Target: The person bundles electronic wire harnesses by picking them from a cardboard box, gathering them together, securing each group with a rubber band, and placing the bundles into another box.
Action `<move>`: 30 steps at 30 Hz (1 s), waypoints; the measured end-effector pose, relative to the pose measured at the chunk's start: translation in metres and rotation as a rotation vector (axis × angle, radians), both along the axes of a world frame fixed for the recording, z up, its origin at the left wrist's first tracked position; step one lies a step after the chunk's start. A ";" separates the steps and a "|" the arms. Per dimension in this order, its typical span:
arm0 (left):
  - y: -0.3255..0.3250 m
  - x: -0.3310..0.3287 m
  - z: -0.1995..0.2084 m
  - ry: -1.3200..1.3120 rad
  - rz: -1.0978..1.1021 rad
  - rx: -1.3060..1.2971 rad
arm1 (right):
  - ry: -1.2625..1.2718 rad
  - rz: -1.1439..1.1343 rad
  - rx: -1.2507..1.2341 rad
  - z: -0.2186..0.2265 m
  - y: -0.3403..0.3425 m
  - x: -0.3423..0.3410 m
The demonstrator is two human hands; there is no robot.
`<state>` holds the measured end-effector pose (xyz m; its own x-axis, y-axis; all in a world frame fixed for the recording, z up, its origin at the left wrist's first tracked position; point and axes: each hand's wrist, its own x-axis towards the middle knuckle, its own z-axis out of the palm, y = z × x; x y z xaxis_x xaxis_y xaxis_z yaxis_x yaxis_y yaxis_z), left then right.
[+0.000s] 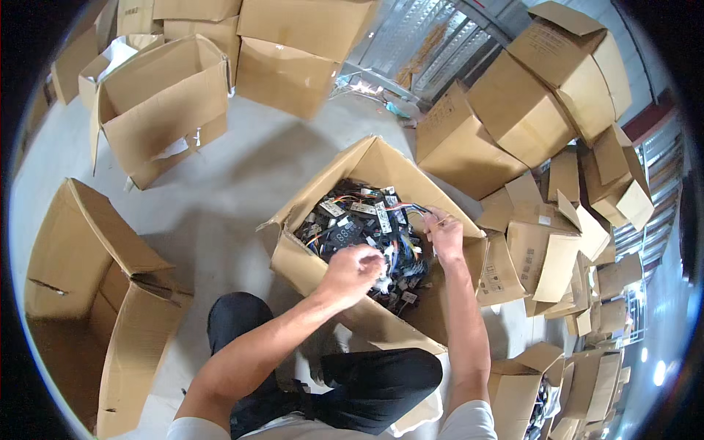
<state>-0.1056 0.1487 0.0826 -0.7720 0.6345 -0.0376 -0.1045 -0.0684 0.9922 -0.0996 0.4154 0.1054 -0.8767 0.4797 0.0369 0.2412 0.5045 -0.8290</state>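
In front of me stands an open cardboard box point(312, 270) holding a heap of black electronic modules point(346, 233) with white labels, connectors and coloured wires. My right hand point(444, 233), over the box's right side, pinches a bundle of wires point(412, 208). These wires run left toward a white-labelled module point(383, 218) on the heap. Above the near left part of the box, my left hand point(353, 270) has its fingers curled together. Small white pieces point(383, 280) show by its fingertips, partly blurred. Whether they are in its grip is hard to see.
An open box point(158, 312) stands at my left, another box point(165, 121) farther back. Stacked boxes point(517, 110) and opened, tumbled cartons point(539, 249) line the right. A box with dark parts point(517, 392) is at the lower right. My knees press close to the central box.
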 end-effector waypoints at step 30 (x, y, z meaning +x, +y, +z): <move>-0.043 0.000 0.029 -0.633 -0.041 0.935 | 0.455 0.196 -0.816 0.040 -0.086 0.091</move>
<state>-0.1056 0.1056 0.1120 -0.7609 0.6428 0.0884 -0.5891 -0.7416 0.3209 -0.0084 0.3298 0.1450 -0.9282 0.3544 0.1135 -0.2189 -0.2734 -0.9367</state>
